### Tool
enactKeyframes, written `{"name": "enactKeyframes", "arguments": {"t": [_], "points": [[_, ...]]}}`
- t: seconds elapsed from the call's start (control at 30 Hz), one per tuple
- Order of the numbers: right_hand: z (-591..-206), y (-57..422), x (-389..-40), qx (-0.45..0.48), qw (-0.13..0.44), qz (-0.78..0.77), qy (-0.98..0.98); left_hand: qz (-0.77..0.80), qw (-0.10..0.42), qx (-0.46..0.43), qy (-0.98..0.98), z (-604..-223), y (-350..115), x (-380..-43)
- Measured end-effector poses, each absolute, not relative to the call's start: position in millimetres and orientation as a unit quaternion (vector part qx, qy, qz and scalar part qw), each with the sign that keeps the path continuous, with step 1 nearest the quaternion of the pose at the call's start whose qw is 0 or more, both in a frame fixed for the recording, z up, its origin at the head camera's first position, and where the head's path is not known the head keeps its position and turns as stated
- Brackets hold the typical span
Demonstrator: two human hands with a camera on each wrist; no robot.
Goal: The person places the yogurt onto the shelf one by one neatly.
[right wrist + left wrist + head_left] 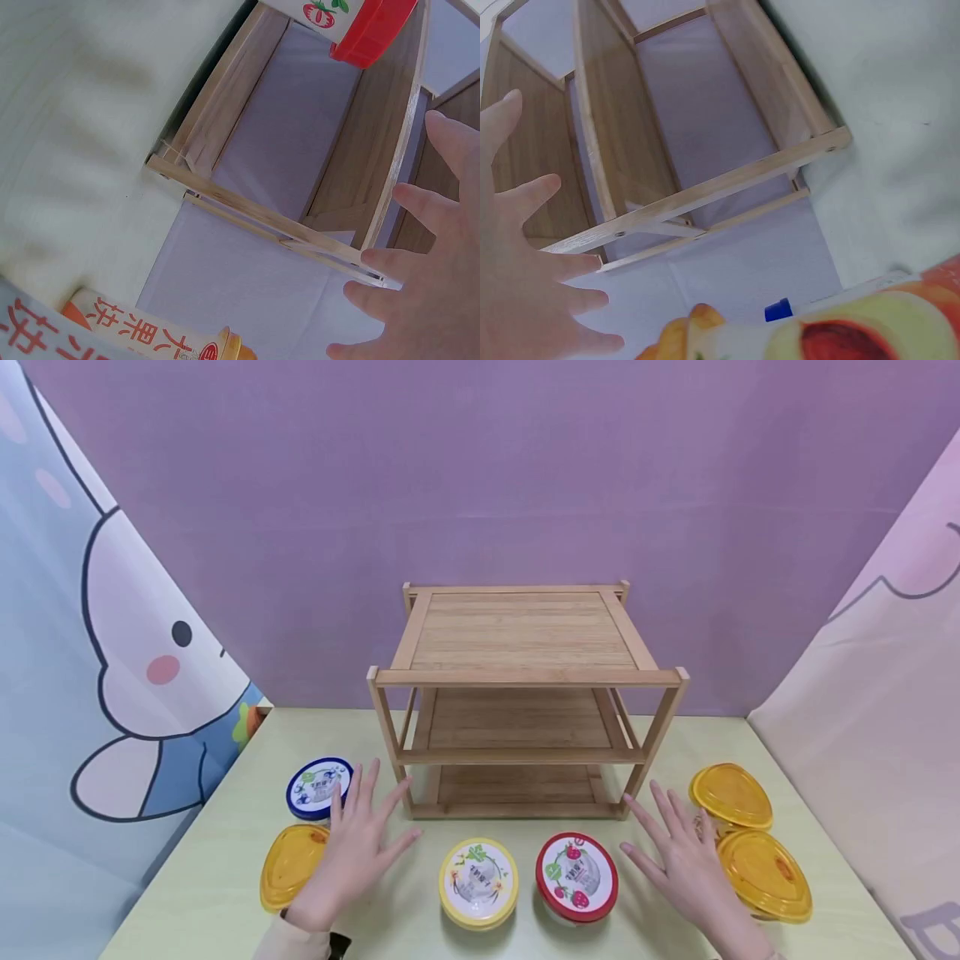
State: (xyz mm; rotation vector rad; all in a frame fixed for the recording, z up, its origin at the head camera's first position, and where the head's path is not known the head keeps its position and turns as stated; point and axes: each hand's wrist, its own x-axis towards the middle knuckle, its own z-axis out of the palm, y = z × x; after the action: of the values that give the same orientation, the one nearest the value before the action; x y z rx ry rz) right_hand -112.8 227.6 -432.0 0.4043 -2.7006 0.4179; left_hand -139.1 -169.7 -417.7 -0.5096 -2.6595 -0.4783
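Note:
My left hand [357, 847] is spread with straight fingers above the table, between an orange-lidded tub [291, 865] and a yellow-lidded tub [478, 883]. It partly covers a blue-lidded tub [318, 787]. My right hand [686, 868], also spread, hovers between a red-lidded tub [577, 877] and two orange-lidded tubs, one nearer [765, 875] and one farther [731, 796]. Neither hand holds anything. Behind them stands a wooden three-tier shelf [517, 678]; the wrist views show its side frames beyond the fingers.
The pale table [405, 927] carries the tubs and shelf. A purple backdrop [517, 468] rises behind. Printed cloth hangs at the left [142, 677] and right [877, 735]. In the right wrist view, an orange-capped container [150, 328] lies near the lower edge.

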Motion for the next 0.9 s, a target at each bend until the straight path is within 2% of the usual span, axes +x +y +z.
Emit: {"name": "enactKeyframes", "arguments": {"t": [0.33,0.6,0.9], "points": [[-430.1,222.6,-110.7,0.142,0.147,0.200,-0.958,-0.312,0.269,-0.160,-0.897,-397.6,-164.5,-147.2],[-431.3,217.2,-107.2,0.162,0.173,0.204,-0.950,-0.415,0.258,-0.085,-0.868,-385.3,-161.5,-157.5],[-431.3,210.4,-102.0,0.162,0.156,0.238,-0.945,-0.542,0.241,-0.035,-0.804,-380.7,-159.6,-175.2]]}}
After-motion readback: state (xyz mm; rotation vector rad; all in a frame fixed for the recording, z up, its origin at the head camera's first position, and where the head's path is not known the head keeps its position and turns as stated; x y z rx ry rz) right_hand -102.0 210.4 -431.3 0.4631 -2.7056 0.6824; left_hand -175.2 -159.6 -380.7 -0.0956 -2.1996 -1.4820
